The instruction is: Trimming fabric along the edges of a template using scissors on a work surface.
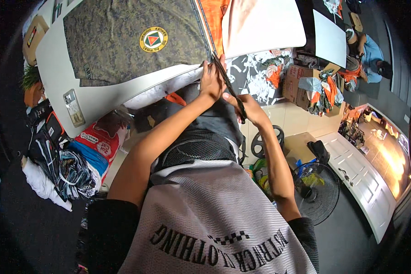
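Long black scissors [229, 81] are in my right hand [252, 109], fingers closed around the handles. Their blades slant up and left to the near edge of the fabric, where a dark strip divides camouflage from orange. My left hand [212, 83] is right beside the blades, its fingers closed at the fabric's near edge. The green-brown camouflage fabric [118, 41], with a round yellow-bordered emblem [152, 40], lies flat on a white table [55, 84]. To its right runs an orange printed piece [213, 23]. Whether the blades are apart is too small to tell.
A phone [74, 108] lies on the table's left part. Cloth scraps fill a cardboard box [301, 84] at right, and white scraps [258, 77] litter the floor. A black fan [313, 192] stands by a white door [358, 171]. Another person [373, 57] sits at far right.
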### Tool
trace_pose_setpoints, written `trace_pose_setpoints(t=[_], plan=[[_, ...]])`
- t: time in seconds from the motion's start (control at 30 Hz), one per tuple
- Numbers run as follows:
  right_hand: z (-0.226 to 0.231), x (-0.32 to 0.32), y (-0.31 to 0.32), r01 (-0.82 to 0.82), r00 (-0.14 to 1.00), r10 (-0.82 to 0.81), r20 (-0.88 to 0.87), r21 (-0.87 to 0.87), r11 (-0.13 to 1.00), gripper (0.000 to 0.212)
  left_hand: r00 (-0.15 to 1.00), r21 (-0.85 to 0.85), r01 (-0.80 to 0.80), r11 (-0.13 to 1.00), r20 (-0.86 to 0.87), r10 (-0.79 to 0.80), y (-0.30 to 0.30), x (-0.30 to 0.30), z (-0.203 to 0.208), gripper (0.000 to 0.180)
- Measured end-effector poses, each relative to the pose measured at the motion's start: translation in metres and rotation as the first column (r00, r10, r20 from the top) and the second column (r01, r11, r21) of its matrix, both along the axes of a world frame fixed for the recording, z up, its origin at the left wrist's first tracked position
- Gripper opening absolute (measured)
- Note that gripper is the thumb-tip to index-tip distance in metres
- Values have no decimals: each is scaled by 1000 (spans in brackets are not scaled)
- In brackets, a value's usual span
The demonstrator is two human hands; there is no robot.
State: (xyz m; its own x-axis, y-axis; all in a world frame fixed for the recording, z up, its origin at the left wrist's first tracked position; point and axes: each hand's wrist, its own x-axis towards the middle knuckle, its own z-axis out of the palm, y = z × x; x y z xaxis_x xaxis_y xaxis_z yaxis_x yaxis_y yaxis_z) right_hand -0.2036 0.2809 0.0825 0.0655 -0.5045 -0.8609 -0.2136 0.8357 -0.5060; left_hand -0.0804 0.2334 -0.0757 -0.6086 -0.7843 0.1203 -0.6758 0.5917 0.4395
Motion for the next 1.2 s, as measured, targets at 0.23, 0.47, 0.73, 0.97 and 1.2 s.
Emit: trace_pose_setpoints(t=[0.23, 0.47, 0.73, 0.97, 1.2], plan=[[0, 3, -1, 30, 999, -30, 29, 20, 999, 57, 994, 40, -31, 999, 107, 26, 0, -5, -5, 56], [-29, 14, 14, 90, 996, -90, 8, -62, 994, 54, 981, 14, 2, 1000, 195, -5, 0, -3, 0, 56], [-51, 16, 15, 139, 990, -139, 10, -140, 980, 52, 966, -91, 71, 993, 256, -46, 1, 2, 8, 52], [-58, 13, 5, 64, 998, -66, -6, -163, 985, 49, 980, -42, 41, 998, 196, -32, 1, 4, 1, 51], [-75, 10, 5, 64, 998, -67, -11, -199, 978, 51, 960, 9, 39, 999, 276, -40, 2, 1, 5, 51]])
